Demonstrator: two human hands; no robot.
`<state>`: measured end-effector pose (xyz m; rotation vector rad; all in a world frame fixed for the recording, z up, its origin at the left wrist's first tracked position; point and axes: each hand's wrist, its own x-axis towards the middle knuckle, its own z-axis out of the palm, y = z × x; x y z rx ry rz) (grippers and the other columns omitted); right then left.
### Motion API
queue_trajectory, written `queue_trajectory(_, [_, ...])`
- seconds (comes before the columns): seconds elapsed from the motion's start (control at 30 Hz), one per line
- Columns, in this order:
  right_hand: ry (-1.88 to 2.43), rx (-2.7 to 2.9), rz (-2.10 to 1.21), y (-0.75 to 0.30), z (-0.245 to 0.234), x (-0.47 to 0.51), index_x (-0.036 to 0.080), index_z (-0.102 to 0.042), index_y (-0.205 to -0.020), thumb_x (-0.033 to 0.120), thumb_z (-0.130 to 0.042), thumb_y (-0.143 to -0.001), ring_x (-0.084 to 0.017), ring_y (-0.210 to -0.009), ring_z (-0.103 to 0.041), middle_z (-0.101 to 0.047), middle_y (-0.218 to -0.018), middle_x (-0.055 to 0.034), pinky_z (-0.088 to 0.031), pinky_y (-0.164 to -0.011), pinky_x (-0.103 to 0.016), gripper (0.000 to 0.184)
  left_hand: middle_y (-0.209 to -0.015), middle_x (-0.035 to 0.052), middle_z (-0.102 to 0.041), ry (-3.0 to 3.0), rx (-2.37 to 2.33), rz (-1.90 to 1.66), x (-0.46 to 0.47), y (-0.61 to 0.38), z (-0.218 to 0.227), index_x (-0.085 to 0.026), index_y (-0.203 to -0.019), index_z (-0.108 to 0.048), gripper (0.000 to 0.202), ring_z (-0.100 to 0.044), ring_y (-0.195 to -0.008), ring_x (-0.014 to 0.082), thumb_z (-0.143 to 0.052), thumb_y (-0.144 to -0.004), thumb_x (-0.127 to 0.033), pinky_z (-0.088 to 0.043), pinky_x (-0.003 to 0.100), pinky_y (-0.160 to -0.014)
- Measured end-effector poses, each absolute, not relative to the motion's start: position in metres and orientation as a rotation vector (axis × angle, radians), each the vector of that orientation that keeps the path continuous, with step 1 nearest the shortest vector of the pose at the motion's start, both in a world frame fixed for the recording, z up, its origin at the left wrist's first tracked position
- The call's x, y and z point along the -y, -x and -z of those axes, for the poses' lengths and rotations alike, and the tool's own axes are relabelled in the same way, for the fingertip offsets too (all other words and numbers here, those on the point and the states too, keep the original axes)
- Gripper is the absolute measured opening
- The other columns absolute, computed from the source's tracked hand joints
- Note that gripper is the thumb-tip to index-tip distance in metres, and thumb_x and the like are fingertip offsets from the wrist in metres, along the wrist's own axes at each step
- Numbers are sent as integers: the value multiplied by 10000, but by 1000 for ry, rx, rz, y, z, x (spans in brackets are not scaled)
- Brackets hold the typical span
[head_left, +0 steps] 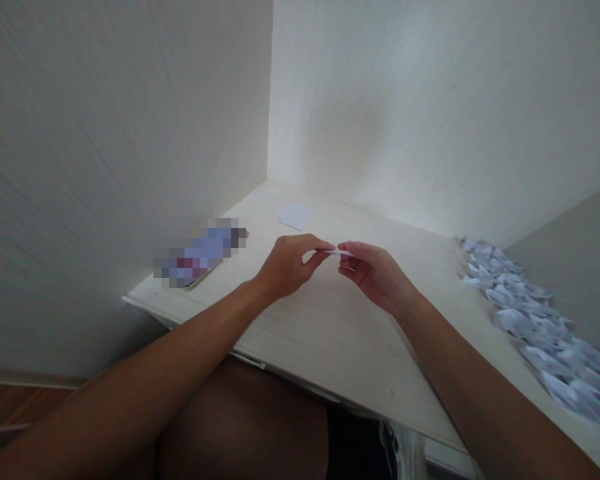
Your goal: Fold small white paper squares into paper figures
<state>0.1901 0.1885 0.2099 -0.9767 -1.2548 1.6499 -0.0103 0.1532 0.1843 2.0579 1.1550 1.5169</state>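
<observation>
Above the middle of the white table, a small piece of white paper (337,252) is seen nearly edge-on. The thumb and fingers of my left hand (295,262) pinch its left end. On its right end, my right hand (373,270) is closed, thumb and index finger gripping the paper while the other fingers curl beneath. Beyond my left hand, a few flat white paper pieces (295,216) lie overlapping on the table. Whether the held paper is folded, I cannot tell.
The white table (320,333) meets walls at the left and back. Against the left wall lies a phone (205,257) with a blurred screen. Many folded or crumpled white papers (530,313) line the right side. My legs are under the front edge.
</observation>
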Motion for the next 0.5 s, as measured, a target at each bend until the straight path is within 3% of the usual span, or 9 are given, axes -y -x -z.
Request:
queue_trajectory(0.1, [957,1312,-1520,-189,-209,-188,204,-745,-747,615,-887,-700,-116,-600,-508,-567,-660,34,-499,-608,-288,438,-942,90,-837,-1569,-1099,-1507,-155,7,-184,-165,-967,-813,170,-775,-787,207,-753,-881,-298,-654,342,-721])
queue_trajectory(0.17, [952,1398,-1424,-188,-208,-188,205,-744,-763,628,-866,-718,-125,-636,-527,-588,-693,25,-477,-604,-283,443,-955,107,-835,-1299,-996,-1441,-156,7,-185,-132,-977,-806,250,-776,-769,212,-831,-802,-308,-654,312,-617])
queue_trajectory(0.27, [959,1513,-1379,-187,-205,-188,205,-748,-783,510,-885,-712,-138,-699,-577,-671,-772,0,-477,-631,-283,341,-939,105,-826,-1087,-920,-1348,-155,7,-187,-118,-964,-807,314,-770,-774,203,-905,-713,-279,-667,302,-605])
queue_trajectory(0.5, [992,1494,-1369,-188,-200,-190,182,-730,-740,366,-855,-713,-131,-683,-580,-676,-743,-10,-475,-643,-292,224,-817,58,-770,-944,-907,-1242,-152,7,-191,-107,-880,-769,102,-717,-678,142,-801,-790,-145,-694,325,-666])
